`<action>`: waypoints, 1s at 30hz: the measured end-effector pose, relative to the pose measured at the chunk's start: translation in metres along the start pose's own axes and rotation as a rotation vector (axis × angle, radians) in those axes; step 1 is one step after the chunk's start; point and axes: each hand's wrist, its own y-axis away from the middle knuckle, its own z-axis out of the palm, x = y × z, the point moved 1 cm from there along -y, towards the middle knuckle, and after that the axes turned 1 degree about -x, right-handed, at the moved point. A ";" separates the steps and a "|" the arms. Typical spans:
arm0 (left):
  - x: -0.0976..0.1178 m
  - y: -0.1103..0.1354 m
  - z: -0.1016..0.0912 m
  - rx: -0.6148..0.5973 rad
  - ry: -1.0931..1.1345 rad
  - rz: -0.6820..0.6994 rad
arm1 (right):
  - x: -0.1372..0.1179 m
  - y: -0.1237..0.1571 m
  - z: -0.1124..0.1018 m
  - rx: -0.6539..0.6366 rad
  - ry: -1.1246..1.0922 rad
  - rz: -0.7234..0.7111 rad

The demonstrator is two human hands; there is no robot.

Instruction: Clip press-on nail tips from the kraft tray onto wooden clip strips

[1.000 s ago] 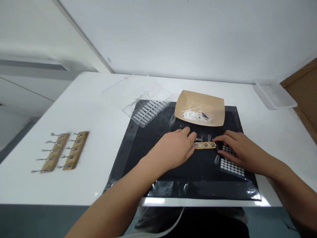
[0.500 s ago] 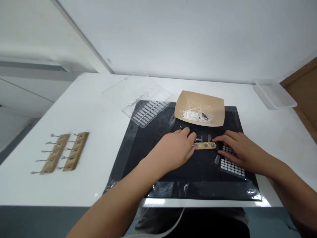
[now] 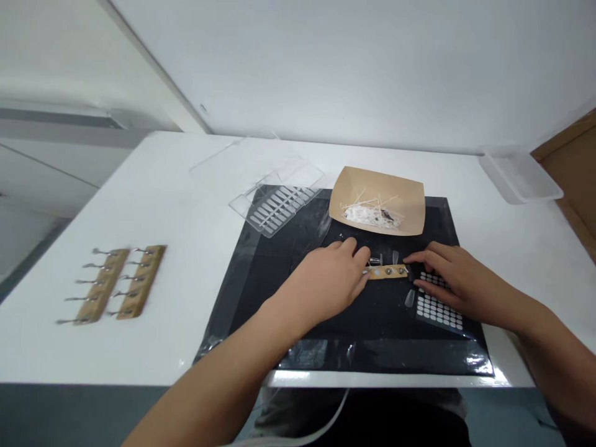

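Note:
A narrow wooden strip point(image 3: 382, 272) with small round metal pieces on it lies on the black mat. My left hand point(image 3: 336, 273) is closed on its left end, and the fingers cover that part. Near the strip's right end is my right hand point(image 3: 449, 279), thumb and forefinger apart around a small dark patch I cannot make out. Clear nail tips lie close by: one nail tip point(image 3: 410, 298) below the strip, another upright-looking nail tip point(image 3: 395, 257) above. A small metal clip point(image 3: 374, 261) rests beside the strip. Under my right hand is a sheet of white oval stickers point(image 3: 440, 311).
A brown paper tray point(image 3: 377, 180) holding white scraps stands behind my hands. Clear plastic boxes, one with a row of nail tips point(image 3: 282, 208), lie to its left. Two wooden strips with clips point(image 3: 141, 282) sit at left. A clear bin point(image 3: 519, 180) stands back right.
The whole view has shifted slightly. My left hand stays on the strip's left end; my right fingers remain beside its right end, with hardly any movement.

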 end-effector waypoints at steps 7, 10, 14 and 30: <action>0.001 -0.001 0.000 -0.014 -0.007 -0.013 | 0.005 0.002 -0.001 -0.023 -0.016 0.020; 0.001 0.000 -0.001 -0.014 -0.011 -0.017 | 0.005 0.002 -0.003 -0.022 -0.021 0.026; 0.001 0.001 -0.001 -0.012 -0.014 -0.022 | 0.006 0.003 -0.004 -0.035 -0.033 0.029; 0.000 0.001 0.002 0.011 0.007 -0.014 | 0.003 0.001 -0.007 -0.038 -0.063 0.034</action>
